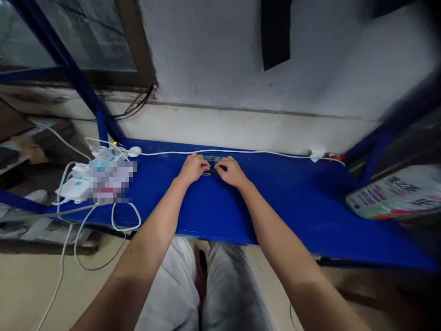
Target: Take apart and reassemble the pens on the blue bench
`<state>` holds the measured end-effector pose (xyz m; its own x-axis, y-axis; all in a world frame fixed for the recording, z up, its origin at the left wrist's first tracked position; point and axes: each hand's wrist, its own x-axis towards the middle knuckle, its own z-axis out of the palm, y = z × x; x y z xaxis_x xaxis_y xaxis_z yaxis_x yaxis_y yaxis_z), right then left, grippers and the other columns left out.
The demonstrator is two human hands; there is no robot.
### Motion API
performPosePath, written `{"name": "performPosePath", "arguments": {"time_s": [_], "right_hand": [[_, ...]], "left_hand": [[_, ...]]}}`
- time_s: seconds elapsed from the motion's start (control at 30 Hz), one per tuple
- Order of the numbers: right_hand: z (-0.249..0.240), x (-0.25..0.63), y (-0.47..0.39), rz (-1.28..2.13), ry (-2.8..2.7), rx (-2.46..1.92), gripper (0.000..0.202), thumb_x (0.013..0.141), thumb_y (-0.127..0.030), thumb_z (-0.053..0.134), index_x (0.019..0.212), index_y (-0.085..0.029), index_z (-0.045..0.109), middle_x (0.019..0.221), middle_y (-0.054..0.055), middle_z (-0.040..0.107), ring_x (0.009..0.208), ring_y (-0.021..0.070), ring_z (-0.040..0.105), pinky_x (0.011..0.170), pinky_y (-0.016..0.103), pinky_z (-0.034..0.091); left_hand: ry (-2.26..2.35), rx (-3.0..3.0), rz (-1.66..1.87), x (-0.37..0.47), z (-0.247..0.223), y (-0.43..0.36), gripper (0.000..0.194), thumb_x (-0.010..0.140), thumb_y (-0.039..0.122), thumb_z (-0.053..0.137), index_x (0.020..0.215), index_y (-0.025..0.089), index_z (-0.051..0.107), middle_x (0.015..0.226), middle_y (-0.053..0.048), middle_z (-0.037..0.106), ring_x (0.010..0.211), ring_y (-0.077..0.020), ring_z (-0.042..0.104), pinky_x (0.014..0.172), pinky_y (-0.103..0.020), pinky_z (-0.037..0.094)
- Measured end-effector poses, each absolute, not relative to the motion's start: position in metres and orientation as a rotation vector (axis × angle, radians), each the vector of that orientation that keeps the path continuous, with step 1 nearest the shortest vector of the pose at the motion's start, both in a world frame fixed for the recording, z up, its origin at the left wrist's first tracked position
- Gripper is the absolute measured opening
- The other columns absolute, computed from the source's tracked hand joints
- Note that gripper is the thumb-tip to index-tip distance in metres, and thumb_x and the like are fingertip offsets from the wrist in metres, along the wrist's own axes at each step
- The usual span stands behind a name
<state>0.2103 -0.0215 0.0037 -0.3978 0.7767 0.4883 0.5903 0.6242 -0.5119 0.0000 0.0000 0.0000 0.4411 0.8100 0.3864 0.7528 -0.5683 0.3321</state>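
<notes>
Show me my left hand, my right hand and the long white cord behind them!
Left hand (pixel 193 168), head view: the back of it.
Right hand (pixel 233 170), head view: the back of it.
Long white cord (pixel 255 151), head view: its middle stretch.

Your left hand and right hand partly hide the patterned item between them, its details too small for you to read. Pixelation masks some of the white clutter on your left. The right edge crops a blurred printed package; the bottom edge cuts your forearms.
</notes>
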Motion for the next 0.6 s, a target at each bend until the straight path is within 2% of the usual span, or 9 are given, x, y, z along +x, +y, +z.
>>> {"name": "performPosePath", "arguments": {"time_s": [0.1, 0.2, 0.4, 0.5, 0.6], "right_hand": [[0.0029, 0.2151, -0.0224, 0.373, -2.204, -1.052, 0.010, 0.084, -0.013, 0.069, 0.081, -0.021, 0.075, 0.089, 0.004, 0.078, 0.087, 0.0214, 0.064, 0.094, 0.038, 0.040], [0.0006, 0.2160, -0.0222, 0.402, -2.256, -1.056, 0.014, 0.081, -0.009, 0.070, 0.082, -0.022, 0.077, 0.086, 0.003, 0.077, 0.086, 0.0217, 0.064, 0.095, 0.039, 0.042], [-0.0015, 0.2124, -0.0224, 0.428, -2.255, -1.044, 0.018, 0.081, -0.006, 0.069, 0.080, -0.022, 0.077, 0.085, 0.003, 0.076, 0.087, 0.0214, 0.064, 0.097, 0.041, 0.044], [0.0009, 0.2128, -0.0236, 0.427, -2.218, -1.042, 0.012, 0.083, -0.011, 0.072, 0.081, -0.021, 0.077, 0.085, 0.003, 0.075, 0.085, 0.0210, 0.063, 0.098, 0.042, 0.045], [0.0030, 0.2141, -0.0238, 0.379, -2.110, -1.094, 0.008, 0.084, -0.014, 0.072, 0.088, -0.021, 0.077, 0.087, 0.004, 0.073, 0.086, 0.0220, 0.062, 0.091, 0.040, 0.047]], "left_hand": [[1.348, 2.585, 0.754, 0.0002, 0.0013, -0.0003, 0.014, 0.090, 0.022, 0.072, 0.094, 0.025, 0.085, 0.091, -0.006, 0.076, 0.092, -0.0259, 0.060, 0.091, -0.041, 0.046], [1.349, 2.577, 0.737, 0.0013, 0.0024, -0.0005, 0.013, 0.090, 0.021, 0.071, 0.089, 0.025, 0.084, 0.090, -0.005, 0.076, 0.091, -0.0253, 0.060, 0.092, -0.042, 0.046], [1.379, 2.481, 0.830, 0.0005, 0.0049, -0.0010, 0.016, 0.091, 0.018, 0.067, 0.085, 0.023, 0.080, 0.091, -0.006, 0.076, 0.096, -0.0260, 0.061, 0.093, -0.041, 0.048], [1.386, 2.443, 0.907, -0.0018, 0.0055, -0.0024, 0.016, 0.093, 0.018, 0.065, 0.088, 0.022, 0.079, 0.091, -0.006, 0.075, 0.094, -0.0255, 0.060, 0.094, -0.041, 0.048], [1.350, 2.441, 0.925, -0.0015, 0.0059, -0.0056, 0.015, 0.094, 0.018, 0.064, 0.090, 0.023, 0.077, 0.092, -0.004, 0.077, 0.093, -0.0249, 0.061, 0.095, -0.042, 0.048]]}}
